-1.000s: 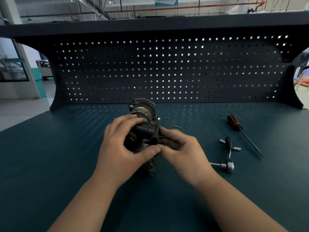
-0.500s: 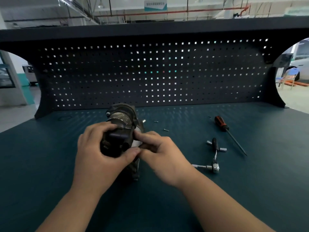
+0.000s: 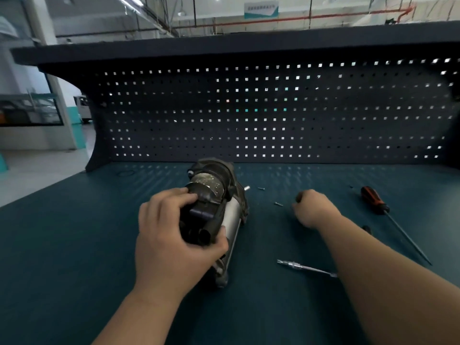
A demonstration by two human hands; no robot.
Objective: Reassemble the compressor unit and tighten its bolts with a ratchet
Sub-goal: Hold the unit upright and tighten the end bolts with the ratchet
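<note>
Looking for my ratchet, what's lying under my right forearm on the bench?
A silver tool shaft sticks out from under the right forearm toward the compressor, and a dark tip shows past its far edge. Whatever joins them is covered by the arm.

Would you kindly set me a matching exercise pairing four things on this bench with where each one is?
Things: 1 compressor unit; 2 screwdriver; 3 ratchet; 4 loose screw.
Places: A partly behind the right forearm; B gripped by the left hand; C farthest right; D between the compressor unit and the right hand.
Pairs: 1-B, 2-C, 3-A, 4-D.
</note>
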